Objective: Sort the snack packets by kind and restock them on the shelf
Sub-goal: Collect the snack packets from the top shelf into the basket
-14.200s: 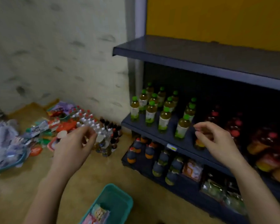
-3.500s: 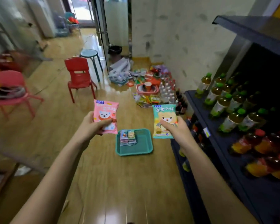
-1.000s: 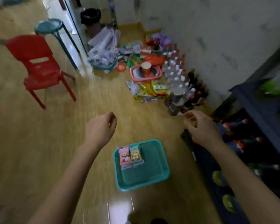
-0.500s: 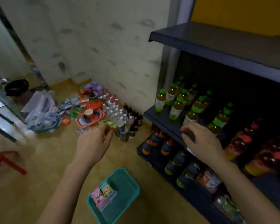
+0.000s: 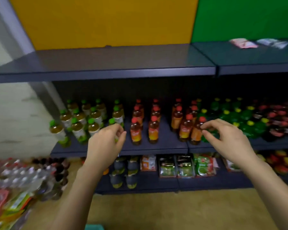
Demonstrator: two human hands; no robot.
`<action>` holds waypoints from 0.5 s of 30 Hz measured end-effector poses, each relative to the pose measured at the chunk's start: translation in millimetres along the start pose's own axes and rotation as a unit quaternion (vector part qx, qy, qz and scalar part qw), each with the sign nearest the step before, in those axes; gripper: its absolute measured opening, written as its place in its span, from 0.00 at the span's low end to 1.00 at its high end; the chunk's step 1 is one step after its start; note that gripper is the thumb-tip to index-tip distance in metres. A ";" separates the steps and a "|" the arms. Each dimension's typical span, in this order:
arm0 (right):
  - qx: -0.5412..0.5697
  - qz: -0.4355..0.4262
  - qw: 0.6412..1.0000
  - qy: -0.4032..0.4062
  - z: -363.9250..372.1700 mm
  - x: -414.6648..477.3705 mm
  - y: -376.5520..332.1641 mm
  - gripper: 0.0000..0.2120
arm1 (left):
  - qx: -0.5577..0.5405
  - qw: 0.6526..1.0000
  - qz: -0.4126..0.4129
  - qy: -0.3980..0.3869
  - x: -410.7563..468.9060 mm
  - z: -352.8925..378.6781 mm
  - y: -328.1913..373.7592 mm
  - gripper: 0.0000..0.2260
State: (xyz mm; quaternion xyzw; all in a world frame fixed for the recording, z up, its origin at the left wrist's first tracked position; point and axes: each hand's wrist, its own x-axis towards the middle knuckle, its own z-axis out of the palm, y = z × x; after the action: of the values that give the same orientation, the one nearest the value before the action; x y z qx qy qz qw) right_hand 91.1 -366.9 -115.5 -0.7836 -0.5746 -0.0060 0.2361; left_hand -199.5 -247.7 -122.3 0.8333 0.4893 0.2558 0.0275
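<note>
Both my hands are raised in front of the dark shelf unit and hold nothing. My left hand (image 5: pixel 105 143) hangs with fingers loosely curled in front of the green-capped bottles (image 5: pixel 80 120). My right hand (image 5: pixel 226 138) has thumb and fingers apart, close to the red-capped bottles (image 5: pixel 186 125). The top shelf (image 5: pixel 106 63) is bare on the left; on its far right lie a pink snack packet (image 5: pixel 243 43) and a pale one (image 5: pixel 273 42), both blurred. Only a sliver of the teal basket (image 5: pixel 94 227) shows at the bottom edge; its packets are out of view.
The middle shelf carries rows of drink bottles, with green yellow-capped ones (image 5: pixel 236 117) further right. The bottom shelf (image 5: pixel 156 183) holds dark bottles and boxed snack packs (image 5: pixel 184 166). Loose bottles and packets (image 5: pixel 23 176) crowd the floor at left.
My view swung right and up, from the floor corner to facing the shelf head-on. Both hands stayed raised and empty. The teal basket dropped almost out of view.
</note>
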 end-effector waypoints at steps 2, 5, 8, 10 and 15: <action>-0.008 0.040 0.999 0.013 -16.6 -9.6 37.1 0.07 | -0.013 0.999 0.031 -0.006 12.6 22.6 37.6 0.07; -0.013 0.075 0.997 0.019 -39.3 -18.0 91.3 0.08 | -0.028 0.998 0.059 -0.014 29.0 53.8 96.6 0.06; -0.022 0.084 0.996 0.030 -66.3 -16.3 143.3 0.08 | -0.041 0.995 0.085 -0.015 46.4 75.4 158.6 0.06; -0.031 0.077 0.996 0.040 -86.6 -10.2 175.7 0.08 | -0.054 0.994 0.099 0.003 59.2 84.9 199.0 0.06; -0.028 0.057 0.996 0.060 -131.6 14.1 244.6 0.08 | -0.075 0.989 0.122 0.035 90.5 104.5 286.0 0.06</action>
State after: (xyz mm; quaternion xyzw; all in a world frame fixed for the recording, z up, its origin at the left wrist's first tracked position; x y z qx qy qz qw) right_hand 351.3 -459.6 -83.4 -0.8198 -0.5132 -0.0562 0.2480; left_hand 112.4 -299.8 -92.1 0.8729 0.3639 0.3223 0.0417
